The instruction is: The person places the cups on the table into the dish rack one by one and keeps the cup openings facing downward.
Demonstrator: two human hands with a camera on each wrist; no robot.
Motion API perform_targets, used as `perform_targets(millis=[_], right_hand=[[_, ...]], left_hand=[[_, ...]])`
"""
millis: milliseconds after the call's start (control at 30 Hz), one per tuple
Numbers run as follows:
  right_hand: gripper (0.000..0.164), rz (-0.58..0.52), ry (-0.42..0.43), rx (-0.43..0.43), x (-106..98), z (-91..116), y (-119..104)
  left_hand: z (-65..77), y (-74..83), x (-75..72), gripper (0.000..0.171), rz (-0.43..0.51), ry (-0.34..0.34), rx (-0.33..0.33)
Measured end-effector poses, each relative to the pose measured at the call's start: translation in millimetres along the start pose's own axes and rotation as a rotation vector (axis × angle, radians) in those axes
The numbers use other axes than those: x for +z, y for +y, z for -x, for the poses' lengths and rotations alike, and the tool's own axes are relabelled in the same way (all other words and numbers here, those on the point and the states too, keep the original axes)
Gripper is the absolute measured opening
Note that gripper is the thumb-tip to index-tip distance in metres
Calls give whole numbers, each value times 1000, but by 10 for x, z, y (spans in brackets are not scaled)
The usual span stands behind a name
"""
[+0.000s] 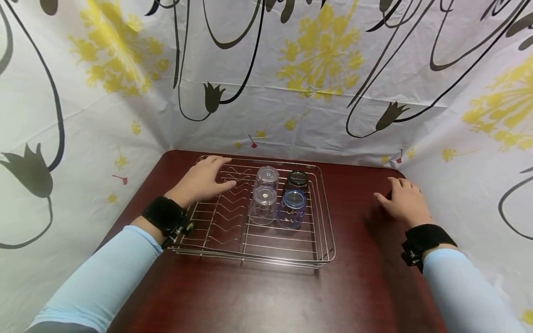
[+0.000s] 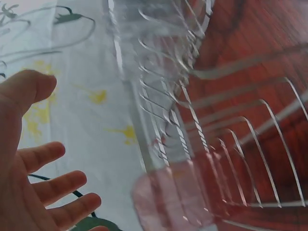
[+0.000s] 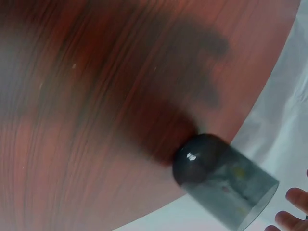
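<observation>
My left hand (image 1: 201,181) hovers over the left part of a wire dish rack (image 1: 275,261), thumb and fingers spread, holding nothing. In the left wrist view its fingers (image 2: 60,187) are apart from the wires. On the rack, glasses stand upside down: a front clear glass (image 1: 263,210), a rear clear glass (image 1: 266,175), a blue glass (image 1: 291,213) and a dark glass (image 1: 297,179). My right hand (image 1: 405,201) is above the table at the right, fingers loosely bent. Near its fingertips, the right wrist view shows a grey see-through glass (image 3: 226,178), not visible in the head view.
The dark red wooden table (image 1: 258,300) runs around the rack. Patterned white cloth (image 1: 266,106) hangs behind and along both sides, close to the right hand. A blurred see-through shape (image 2: 171,199) shows near the rack in the left wrist view.
</observation>
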State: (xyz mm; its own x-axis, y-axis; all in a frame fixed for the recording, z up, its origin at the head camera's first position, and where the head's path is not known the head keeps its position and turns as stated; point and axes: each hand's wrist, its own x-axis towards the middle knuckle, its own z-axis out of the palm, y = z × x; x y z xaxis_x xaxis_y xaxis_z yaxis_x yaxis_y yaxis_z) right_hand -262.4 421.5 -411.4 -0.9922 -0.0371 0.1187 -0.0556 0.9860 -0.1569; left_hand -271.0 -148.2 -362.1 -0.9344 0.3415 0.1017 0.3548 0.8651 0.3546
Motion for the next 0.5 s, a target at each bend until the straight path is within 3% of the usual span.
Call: perform_targets(millis=[200, 500], right_hand=[[92, -6, 7, 32, -26, -19, 146], [95, 23, 23, 76, 25, -128, 294]], left_hand=[[39, 175, -18, 83, -93, 6, 40], [74, 212, 56, 85, -119, -8, 39]])
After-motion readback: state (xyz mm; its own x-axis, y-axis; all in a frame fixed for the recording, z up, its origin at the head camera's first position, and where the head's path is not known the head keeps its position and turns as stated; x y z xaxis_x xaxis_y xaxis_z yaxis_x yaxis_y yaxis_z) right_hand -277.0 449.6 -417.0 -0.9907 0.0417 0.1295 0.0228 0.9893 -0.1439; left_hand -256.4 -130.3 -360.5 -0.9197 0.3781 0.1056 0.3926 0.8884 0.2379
